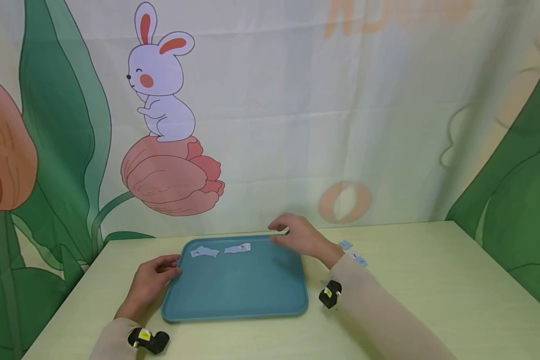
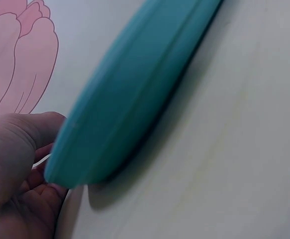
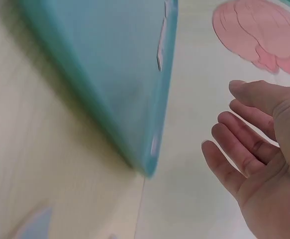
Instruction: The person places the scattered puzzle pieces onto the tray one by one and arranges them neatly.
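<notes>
A blue-green rectangular tray [image 1: 238,285] lies on the table. Two torn scraps of printed paper, a left one [image 1: 204,252] and a right one [image 1: 237,248], are near its back edge. At the tray's left side, my left hand [image 1: 147,281] grips the rim, thumb and fingers on either side of the edge in the left wrist view. Over the back right corner hovers my right hand [image 1: 303,239], apart from the tray, its fingers loosely bent. Nothing is between those fingers in the right wrist view, where the palm [image 3: 269,194] shows.
More paper scraps lie on the table right of the tray: a small blue one [image 1: 345,244] and a longer one [image 1: 357,258], partly behind the right forearm. Another scrap shows beside the right wrist camera [image 1: 330,294]. A printed curtain [image 1: 270,125] hangs along the table's back edge.
</notes>
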The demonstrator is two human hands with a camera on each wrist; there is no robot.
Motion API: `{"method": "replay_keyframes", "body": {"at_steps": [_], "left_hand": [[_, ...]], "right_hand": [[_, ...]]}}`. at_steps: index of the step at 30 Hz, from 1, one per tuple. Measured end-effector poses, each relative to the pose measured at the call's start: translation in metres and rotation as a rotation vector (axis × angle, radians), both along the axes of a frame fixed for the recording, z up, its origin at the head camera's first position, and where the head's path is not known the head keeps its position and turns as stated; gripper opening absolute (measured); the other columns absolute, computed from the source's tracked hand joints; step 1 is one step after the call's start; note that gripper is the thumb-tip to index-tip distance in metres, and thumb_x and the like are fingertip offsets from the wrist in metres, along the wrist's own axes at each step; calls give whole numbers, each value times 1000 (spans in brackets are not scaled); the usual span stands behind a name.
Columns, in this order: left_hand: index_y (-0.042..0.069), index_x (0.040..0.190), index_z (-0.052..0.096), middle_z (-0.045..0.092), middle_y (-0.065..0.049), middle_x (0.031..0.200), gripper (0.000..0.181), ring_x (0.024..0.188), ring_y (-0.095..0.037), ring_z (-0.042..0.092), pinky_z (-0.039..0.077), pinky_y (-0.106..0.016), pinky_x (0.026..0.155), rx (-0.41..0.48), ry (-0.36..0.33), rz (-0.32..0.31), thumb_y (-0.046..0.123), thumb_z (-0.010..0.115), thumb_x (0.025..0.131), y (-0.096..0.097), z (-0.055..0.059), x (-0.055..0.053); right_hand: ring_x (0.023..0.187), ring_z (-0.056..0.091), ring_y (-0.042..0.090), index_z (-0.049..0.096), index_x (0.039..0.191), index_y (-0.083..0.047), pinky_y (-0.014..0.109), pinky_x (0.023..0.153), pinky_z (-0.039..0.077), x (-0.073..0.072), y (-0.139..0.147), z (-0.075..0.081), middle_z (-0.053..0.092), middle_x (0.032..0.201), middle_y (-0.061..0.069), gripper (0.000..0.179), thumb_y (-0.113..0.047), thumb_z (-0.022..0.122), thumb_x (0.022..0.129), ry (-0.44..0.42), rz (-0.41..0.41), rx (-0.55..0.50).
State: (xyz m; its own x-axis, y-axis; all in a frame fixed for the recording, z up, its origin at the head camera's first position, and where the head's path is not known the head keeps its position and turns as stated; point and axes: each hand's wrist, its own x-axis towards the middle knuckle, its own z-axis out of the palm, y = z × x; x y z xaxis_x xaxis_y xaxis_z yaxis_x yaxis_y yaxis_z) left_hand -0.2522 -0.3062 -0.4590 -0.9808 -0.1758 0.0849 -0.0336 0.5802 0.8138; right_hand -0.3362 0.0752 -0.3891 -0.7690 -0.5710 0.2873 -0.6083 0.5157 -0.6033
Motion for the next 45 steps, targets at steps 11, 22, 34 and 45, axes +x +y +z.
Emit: {"method": "replay_keyframes", "body": {"at_steps": [11, 22, 34, 45], "left_hand": [[-8, 141, 62, 68, -25, 125, 42, 113, -37, 64, 60, -32, 89, -4, -19, -2, 7, 69, 103, 1, 3, 1], [-7, 141, 63, 69, -24, 124, 43, 113, -38, 65, 59, -37, 91, -31, -5, -12, 9, 70, 102, -3, -1, -2], [-7, 143, 61, 68, -25, 126, 44, 115, -37, 64, 59, -39, 93, -24, -23, -7, 9, 69, 103, -3, -2, -4], [-7, 143, 61, 68, -25, 128, 45, 115, -38, 64, 59, -39, 94, -25, -25, -6, 10, 70, 103, -4, -4, -4]], "right_hand": [[115, 66, 36, 73, 125, -1, 46, 95, 58, 13, 52, 0, 70, 126, 17, 27, -14, 74, 101, 4, -68, -60], [115, 66, 37, 73, 126, -2, 49, 95, 57, 25, 90, -2, 69, 126, 16, 26, -14, 72, 102, -11, -173, -79], [111, 67, 37, 74, 121, 1, 50, 94, 58, 29, 112, -8, 70, 122, 17, 24, -12, 74, 101, -1, -233, -63], [105, 68, 32, 73, 119, 5, 50, 92, 56, 25, 118, -22, 72, 118, 19, 28, -14, 76, 98, -70, -260, -31]]}}
